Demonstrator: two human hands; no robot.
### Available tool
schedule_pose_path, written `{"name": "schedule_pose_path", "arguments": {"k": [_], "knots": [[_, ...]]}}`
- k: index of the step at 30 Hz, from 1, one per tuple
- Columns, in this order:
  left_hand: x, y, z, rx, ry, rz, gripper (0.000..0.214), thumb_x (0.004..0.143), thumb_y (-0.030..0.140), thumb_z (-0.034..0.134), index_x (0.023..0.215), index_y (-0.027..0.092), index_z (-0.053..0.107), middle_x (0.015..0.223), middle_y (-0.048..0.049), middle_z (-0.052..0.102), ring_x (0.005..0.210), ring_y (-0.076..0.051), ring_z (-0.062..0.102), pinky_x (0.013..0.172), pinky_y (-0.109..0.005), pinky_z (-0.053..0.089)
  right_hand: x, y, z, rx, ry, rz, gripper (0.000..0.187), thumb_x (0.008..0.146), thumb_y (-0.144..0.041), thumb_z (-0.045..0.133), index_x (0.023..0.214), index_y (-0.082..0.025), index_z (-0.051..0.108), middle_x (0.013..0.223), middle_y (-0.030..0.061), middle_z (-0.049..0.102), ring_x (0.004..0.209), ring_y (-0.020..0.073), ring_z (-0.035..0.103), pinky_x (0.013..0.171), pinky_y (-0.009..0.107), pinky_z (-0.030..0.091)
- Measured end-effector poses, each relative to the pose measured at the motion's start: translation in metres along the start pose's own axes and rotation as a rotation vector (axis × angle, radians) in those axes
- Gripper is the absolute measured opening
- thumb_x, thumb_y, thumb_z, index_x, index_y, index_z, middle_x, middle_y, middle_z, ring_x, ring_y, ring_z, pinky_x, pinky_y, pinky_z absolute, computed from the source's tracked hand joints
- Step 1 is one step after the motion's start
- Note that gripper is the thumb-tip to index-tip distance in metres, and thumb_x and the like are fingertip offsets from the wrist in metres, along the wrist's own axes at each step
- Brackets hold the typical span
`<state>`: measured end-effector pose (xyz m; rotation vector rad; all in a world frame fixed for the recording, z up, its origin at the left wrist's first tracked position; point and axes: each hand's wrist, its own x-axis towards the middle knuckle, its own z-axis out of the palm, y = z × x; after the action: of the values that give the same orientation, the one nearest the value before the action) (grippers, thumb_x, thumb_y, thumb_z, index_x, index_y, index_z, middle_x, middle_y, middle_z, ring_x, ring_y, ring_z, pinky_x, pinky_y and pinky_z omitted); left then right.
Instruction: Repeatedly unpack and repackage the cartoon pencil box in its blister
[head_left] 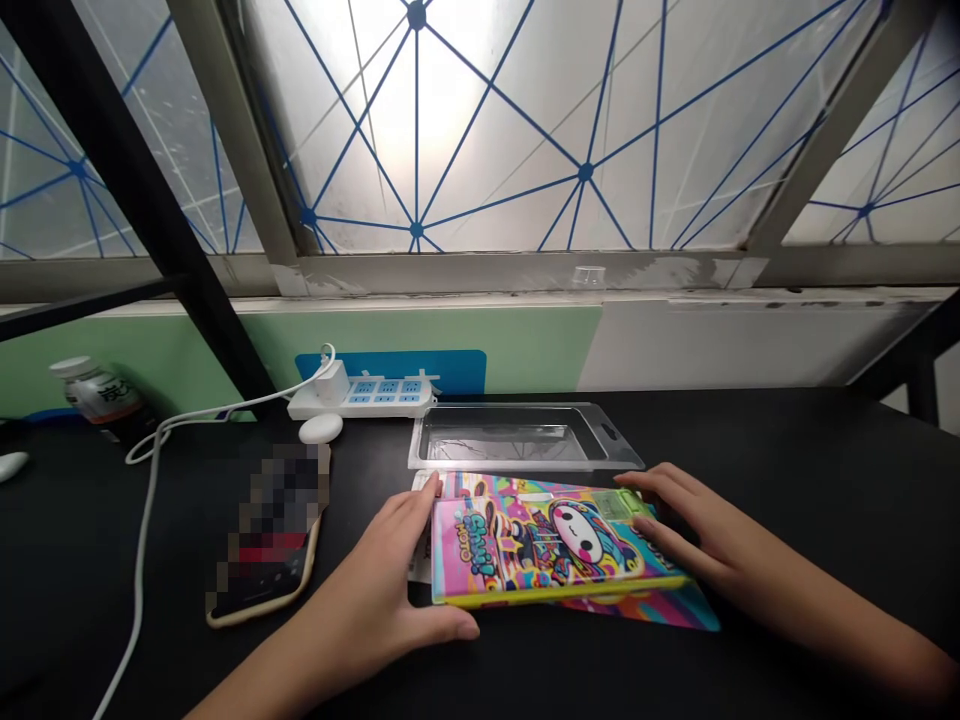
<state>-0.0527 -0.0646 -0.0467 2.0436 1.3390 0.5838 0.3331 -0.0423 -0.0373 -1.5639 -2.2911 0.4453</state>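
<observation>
A flat, brightly printed pencil case with a cartoon face and a yellow lower edge lies on the black desk. My left hand spans its left end, thumb along the near edge and fingers at the far corner. At the right end, my right hand grips it, fingers bent beside a translucent green piece. A colourful printed card sticks out from under the case on the near right side. Some of a white printed sheet shows beneath its left end.
Behind the case lies a clear plastic package. A phone rests to the left, near a white power strip with a trailing cable and a round white object. A tilted bottle is farther left.
</observation>
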Motion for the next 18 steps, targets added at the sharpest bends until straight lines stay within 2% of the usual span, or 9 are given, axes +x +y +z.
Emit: {"name": "schedule_pose_path", "arguments": {"k": [5,8,11,14,18], "knots": [[-0.002,-0.001,0.002,-0.009,0.001,-0.043,0.111,0.071,0.049,0.082,0.159,0.027,0.017,0.157,-0.0119,0.037,0.144,-0.035,0.034,0.119,-0.051,0.028,0.011,-0.026,0.001,-0.212,0.062,-0.163,0.038,0.095,-0.053,0.051,0.121,-0.028,0.065,0.121,0.0121,0.064,0.108,0.0320,0.060,0.091,0.050,0.047],[-0.002,0.003,0.002,-0.007,0.018,-0.036,0.115,0.071,0.049,0.082,0.159,0.028,0.013,0.157,-0.0125,0.037,0.144,-0.036,0.035,0.118,-0.054,0.028,0.025,-0.054,0.012,-0.251,0.064,-0.233,0.034,0.097,-0.049,0.051,0.117,-0.026,0.066,0.113,0.0115,0.067,0.103,0.0306,0.060,0.086,0.049,0.047],[-0.001,0.007,0.000,-0.006,0.013,-0.034,0.115,0.072,0.045,0.082,0.160,0.027,0.010,0.157,-0.0129,0.038,0.143,-0.035,0.036,0.118,-0.054,0.028,0.041,-0.075,0.025,-0.256,0.095,-0.270,0.028,0.098,-0.041,0.050,0.103,-0.021,0.067,0.101,0.0114,0.067,0.093,0.0291,0.060,0.080,0.047,0.049],[-0.001,0.010,-0.003,-0.019,0.012,-0.031,0.113,0.074,0.044,0.080,0.160,0.023,0.011,0.156,-0.0141,0.040,0.142,-0.034,0.037,0.118,-0.051,0.029,0.050,-0.082,0.033,-0.236,0.134,-0.282,0.023,0.097,-0.038,0.052,0.092,-0.019,0.065,0.093,0.0104,0.065,0.087,0.0279,0.058,0.076,0.045,0.050],[-0.001,0.008,-0.003,-0.016,0.018,0.002,0.109,0.072,0.047,0.081,0.159,0.021,0.020,0.157,-0.0138,0.038,0.143,-0.033,0.036,0.118,-0.049,0.029,0.052,-0.080,0.035,-0.160,0.118,-0.337,0.019,0.100,-0.032,0.047,0.100,-0.021,0.062,0.100,0.0099,0.064,0.091,0.0256,0.057,0.080,0.043,0.050]]}}
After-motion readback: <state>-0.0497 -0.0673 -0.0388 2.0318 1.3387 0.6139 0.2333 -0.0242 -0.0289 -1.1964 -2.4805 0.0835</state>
